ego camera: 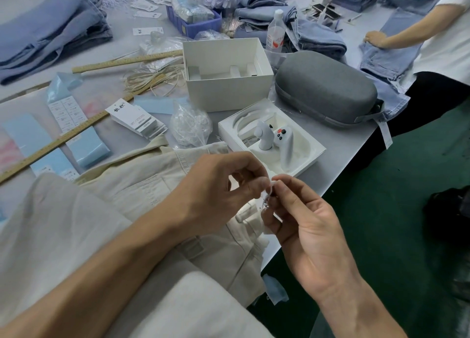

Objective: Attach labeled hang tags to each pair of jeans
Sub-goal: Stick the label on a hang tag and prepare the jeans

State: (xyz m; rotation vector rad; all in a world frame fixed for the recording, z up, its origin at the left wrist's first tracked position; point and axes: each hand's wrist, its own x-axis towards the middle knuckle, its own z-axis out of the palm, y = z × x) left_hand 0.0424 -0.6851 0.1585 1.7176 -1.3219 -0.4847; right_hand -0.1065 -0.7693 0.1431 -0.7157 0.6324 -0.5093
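Cream jeans (142, 185) lie on the grey table in front of me, waistband toward the table's right edge. Above the waistband my left hand (218, 185) and my right hand (305, 226) meet. Both pinch a small white hang tag with its thin string (267, 192) between thumb and fingertips. Most of the tag is hidden by my fingers. A fanned stack of white hang tags (137, 120) lies beyond the jeans. Sheets of printed labels (64, 112) sit to its left.
A white tray with a game controller (272, 137), an open white box (226, 76) and a grey case (325, 88) stand behind my hands. Two wooden rulers (76, 131), a bag of plastic loops (190, 124) and blue jeans stacks (48, 30) surround. Another person (417, 37) works at the far right.
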